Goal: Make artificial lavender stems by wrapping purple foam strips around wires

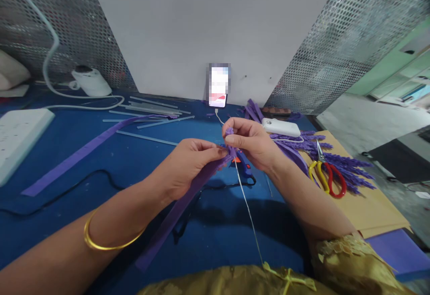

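Observation:
My left hand point(198, 162) pinches a long purple strip point(174, 216) near its upper end; the rest hangs down toward my lap. My right hand point(250, 142) grips the small purple flower top point(229, 132) between thumb and forefinger, close to my left fingertips. From the gathered purple piece a thin pale wire point(247, 205) runs down to my clothing. Behind the hands a blue glue gun point(244, 164) with an orange part lies on the table, partly hidden.
On the blue table point(83, 142) lie another purple strip point(90, 148), several pale sticks point(148, 138) and a black cable. A lit phone point(218, 86) leans at the back. Scissors point(327, 174), purple flower stems point(349, 162) and a white power bank point(281, 127) are at right.

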Motion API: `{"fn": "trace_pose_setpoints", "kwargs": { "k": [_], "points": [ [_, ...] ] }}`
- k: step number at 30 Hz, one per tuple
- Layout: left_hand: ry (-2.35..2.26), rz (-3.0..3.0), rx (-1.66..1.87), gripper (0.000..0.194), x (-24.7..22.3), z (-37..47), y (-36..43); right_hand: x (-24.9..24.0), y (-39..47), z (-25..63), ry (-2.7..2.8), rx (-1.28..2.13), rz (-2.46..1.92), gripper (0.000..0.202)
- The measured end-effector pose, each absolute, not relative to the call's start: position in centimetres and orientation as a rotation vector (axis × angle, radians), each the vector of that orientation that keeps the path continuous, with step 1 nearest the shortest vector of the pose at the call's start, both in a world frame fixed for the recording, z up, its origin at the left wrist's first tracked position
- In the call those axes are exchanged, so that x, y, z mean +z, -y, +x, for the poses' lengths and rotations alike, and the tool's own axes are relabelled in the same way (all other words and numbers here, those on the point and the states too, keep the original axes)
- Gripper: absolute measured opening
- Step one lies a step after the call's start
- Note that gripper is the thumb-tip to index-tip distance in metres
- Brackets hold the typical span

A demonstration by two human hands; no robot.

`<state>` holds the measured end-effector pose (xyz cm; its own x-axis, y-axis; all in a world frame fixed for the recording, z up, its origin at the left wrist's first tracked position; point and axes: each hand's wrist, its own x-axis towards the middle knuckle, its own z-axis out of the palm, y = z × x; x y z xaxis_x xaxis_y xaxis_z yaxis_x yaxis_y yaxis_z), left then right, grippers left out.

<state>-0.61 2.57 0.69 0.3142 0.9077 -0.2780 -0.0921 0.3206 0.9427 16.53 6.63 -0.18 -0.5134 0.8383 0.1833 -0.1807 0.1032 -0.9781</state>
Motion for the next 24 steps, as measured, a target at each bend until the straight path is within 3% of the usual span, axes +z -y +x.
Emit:
{"fn": "trace_pose_setpoints", "kwargs": {
  "k": [10,24],
  "points": [
    [-0.976,0.943,0.881,0.010,-0.4,-0.3,-2.8,0.0,-5.9,15.3,1.493,1.504,-0.739,0.035],
    [-1.044,1.025,0.888,0.016,-0.6,-0.3,-2.5,-0.3,-5.5,14.8,1.503,1.341,-0.907,0.034]
  ]
}}
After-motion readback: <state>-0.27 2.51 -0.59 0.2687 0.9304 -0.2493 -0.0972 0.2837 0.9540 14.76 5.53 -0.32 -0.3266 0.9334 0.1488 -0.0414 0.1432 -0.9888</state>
